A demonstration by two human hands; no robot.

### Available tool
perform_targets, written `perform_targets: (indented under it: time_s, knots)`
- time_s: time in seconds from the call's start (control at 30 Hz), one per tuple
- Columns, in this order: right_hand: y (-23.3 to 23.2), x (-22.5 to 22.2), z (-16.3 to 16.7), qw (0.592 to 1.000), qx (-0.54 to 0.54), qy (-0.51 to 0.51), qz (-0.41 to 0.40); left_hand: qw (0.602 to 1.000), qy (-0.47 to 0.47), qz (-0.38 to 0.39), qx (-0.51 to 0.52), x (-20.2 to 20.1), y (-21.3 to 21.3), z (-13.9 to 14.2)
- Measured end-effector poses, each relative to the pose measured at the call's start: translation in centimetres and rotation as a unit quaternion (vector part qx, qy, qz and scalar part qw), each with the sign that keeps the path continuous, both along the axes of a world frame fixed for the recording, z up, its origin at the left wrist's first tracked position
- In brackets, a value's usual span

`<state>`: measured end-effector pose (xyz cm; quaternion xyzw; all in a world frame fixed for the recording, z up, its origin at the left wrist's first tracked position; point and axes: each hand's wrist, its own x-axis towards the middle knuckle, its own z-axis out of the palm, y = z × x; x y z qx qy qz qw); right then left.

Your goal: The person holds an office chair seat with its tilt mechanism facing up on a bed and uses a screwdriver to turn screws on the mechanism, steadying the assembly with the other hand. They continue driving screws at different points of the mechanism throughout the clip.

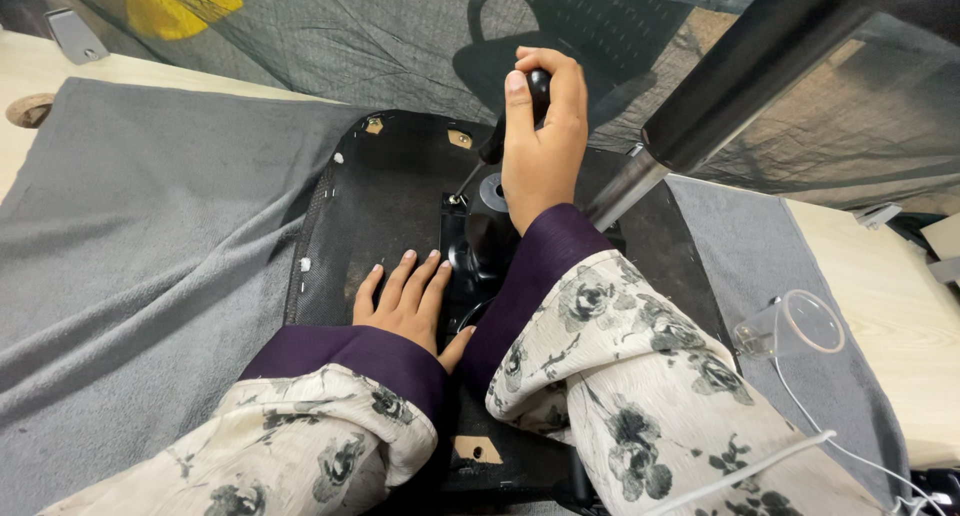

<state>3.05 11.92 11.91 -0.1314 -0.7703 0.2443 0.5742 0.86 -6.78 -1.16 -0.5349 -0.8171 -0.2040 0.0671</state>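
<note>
Two hands work on an upturned chair seat (pixel 390 176) lying on a grey blanket (pixel 150 236) over the pale worktop (pixel 880 276); nearest, the left hand (pixel 405 301) lies flat with fingers spread on the black underside, holding nothing, just beside the black metal mechanism (pixel 480 241) bolted at the middle; its thumb rests against the edge of that plate, and a pinch seems likely there if the plate shifts; above it the right hand (pixel 540 141) is closed in a tight grip round the dark handle of a screwdriver (pixel 500 131), whose thin shaft slants down and to the left of the grip to a screw near the plate's top corner; I judge the main risk to be the tip slipping out of the screw head under a tilted push, which would send it across the seat towards the spread fingers below; the blanket could also let the seat slide, since only the flat palm steadies it; right of the grip a steel and black column (pixel 700 106) leans across the view and could be knocked by the forearm; farther right a clear plastic cup (pixel 800 326) with a white cable sits near the sleeve and might be swept off; beyond the grip, dark mesh netting hangs over everything behind.
</note>
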Motion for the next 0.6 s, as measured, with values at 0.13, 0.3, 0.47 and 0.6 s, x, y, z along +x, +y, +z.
perform_targets:
  time_s: [0.13, 0.3, 0.47, 0.6]
  knots:
    - [0.8, -0.1, 0.9, 0.997, -0.07, -0.021, 0.008, 1.0, -0.025, 0.004, -0.001, 0.1, 0.1, 0.3]
    - [3.2, -0.6, 3.8, 0.967, -0.099, -0.14, 0.188, 0.999, -0.04, 0.005, -0.002, 0.2, 0.1, 0.8]
    - [3.2, -2.9, 3.3, 0.946, -0.196, -0.081, 0.245, 0.999, -0.05, 0.003, -0.009, 0.2, 0.3, 0.9]
    - [2.0, -4.8, 1.9, 0.955, -0.25, 0.019, 0.161, 0.998, -0.054, 0.006, -0.007, 0.3, 0.2, 0.7]
